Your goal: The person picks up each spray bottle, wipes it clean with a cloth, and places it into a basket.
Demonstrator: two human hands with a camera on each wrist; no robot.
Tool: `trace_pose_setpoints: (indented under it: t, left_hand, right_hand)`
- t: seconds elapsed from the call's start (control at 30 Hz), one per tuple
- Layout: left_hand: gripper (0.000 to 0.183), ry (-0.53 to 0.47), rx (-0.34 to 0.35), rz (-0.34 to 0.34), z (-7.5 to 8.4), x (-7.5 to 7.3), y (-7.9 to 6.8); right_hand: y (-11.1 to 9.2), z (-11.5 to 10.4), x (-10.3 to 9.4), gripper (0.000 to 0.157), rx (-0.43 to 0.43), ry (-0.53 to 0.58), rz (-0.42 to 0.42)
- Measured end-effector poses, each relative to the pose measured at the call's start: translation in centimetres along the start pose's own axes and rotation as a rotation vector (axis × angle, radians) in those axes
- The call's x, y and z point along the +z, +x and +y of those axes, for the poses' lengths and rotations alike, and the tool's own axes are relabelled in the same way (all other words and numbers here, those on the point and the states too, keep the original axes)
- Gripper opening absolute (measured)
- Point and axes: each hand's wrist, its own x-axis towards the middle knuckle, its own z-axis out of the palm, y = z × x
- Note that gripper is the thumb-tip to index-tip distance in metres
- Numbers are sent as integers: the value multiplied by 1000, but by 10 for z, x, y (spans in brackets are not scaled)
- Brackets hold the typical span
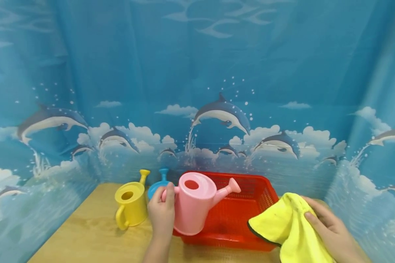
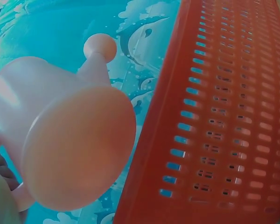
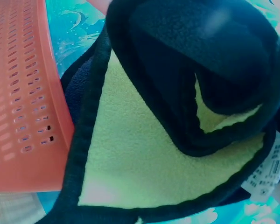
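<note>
My left hand grips the handle of a pink watering can, held up in front of the basket's left side with its spout pointing right. In the left wrist view the can's round base faces the camera. A yellow cloth with dark edging hangs from my right hand, pinched between thumb and fingers. The right wrist view shows the cloth's folds, its dark trim and a white printed label; the hand is mostly hidden there.
A red slotted basket stands on the wooden table behind the pink can. To its left are a yellow watering can and, partly hidden, a blue watering can. A dolphin-printed curtain encloses the table.
</note>
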Motion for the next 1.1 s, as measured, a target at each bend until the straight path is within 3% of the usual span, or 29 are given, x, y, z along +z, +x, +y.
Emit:
trace_pose_setpoints:
  t: [0.17, 0.27, 0.33, 0.57, 0.77, 0.9, 1.1]
  left_hand:
    - [42, -83, -258, -88, 3, 1, -1]
    - [45, -123, -366, -140, 6, 2, -3]
    - [47, -136, -402, -172, 8, 3, -5]
    - [49, -208, -461, -241, 10, 5, -5]
    - [47, -296, -429, -264, 19, 5, -3]
    - [43, -345, -434, -321, 28, 1, -4]
    - [38, -482, -511, -363, 37, -3, -11]
  right_hand:
    - [-1, -3, 0, 46, 82, 30, -30]
    - [-2, -5, 0, 46, 55, 11, -24]
    - [-3, -6, 0, 45, 41, 5, -21]
    - [-2, -9, 4, 44, 4, -26, -8]
    - [-1, -10, 3, 44, -14, -33, 16]
    - [-1, -10, 2, 44, -26, -66, 40]
    - [-2, -5, -2, 42, -24, 27, 41]
